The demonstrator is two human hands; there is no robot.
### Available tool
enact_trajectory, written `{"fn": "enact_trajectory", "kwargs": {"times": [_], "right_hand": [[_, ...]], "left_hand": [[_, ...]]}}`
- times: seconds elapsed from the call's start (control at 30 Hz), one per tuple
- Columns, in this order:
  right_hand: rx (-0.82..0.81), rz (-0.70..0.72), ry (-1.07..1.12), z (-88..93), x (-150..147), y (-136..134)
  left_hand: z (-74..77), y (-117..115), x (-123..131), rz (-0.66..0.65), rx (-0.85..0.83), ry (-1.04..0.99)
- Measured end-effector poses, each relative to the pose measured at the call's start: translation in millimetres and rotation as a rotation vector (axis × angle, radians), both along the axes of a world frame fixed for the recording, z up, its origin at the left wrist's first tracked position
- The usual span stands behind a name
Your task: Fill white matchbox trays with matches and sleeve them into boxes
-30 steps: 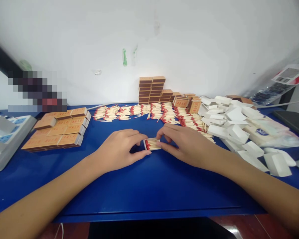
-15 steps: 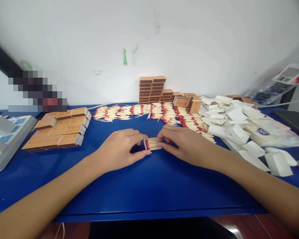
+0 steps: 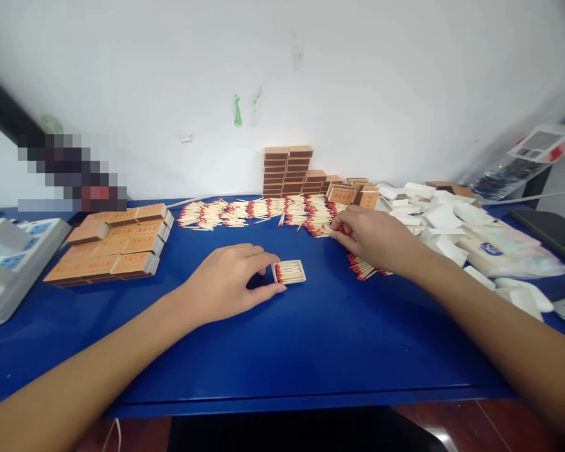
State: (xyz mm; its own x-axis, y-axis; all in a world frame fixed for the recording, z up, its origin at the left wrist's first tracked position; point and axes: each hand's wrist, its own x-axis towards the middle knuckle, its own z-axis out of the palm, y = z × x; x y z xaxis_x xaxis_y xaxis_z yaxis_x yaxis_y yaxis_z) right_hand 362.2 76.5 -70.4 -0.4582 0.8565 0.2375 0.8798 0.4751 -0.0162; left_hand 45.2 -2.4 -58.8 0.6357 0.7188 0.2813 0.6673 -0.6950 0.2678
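Centrally placed on a blue desk [image 3: 273, 358], a white tray [image 3: 304, 271] of red-tipped matches [image 3: 289, 272] sits pinched near its left end by the left grip [image 3: 230, 277]; whether the right grip [image 3: 374, 233], at the loose matches [image 3: 317, 221] beyond, holds any cannot be told. Probably light, crushable card, the tray is best held by its side walls.

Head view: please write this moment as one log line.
Left hand: holding tray; right hand: at match pile; tray: on table, matches inside
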Motion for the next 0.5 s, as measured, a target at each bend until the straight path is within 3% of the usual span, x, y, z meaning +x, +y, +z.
{"fn": "enact_trajectory", "kwargs": {"times": [0.33,0.5], "right_hand": [[-0.018,0.061,0.080,8.7,-2.4,-4.4],[-0.044,0.269,0.303,16.2,-21.8,-27.1]], "left_hand": [[0.9,-1.5,-2.3,-0.009,0.011,-0.012],[-0.7,0.1,-1.1,-0.017,0.025,-0.018]]}}
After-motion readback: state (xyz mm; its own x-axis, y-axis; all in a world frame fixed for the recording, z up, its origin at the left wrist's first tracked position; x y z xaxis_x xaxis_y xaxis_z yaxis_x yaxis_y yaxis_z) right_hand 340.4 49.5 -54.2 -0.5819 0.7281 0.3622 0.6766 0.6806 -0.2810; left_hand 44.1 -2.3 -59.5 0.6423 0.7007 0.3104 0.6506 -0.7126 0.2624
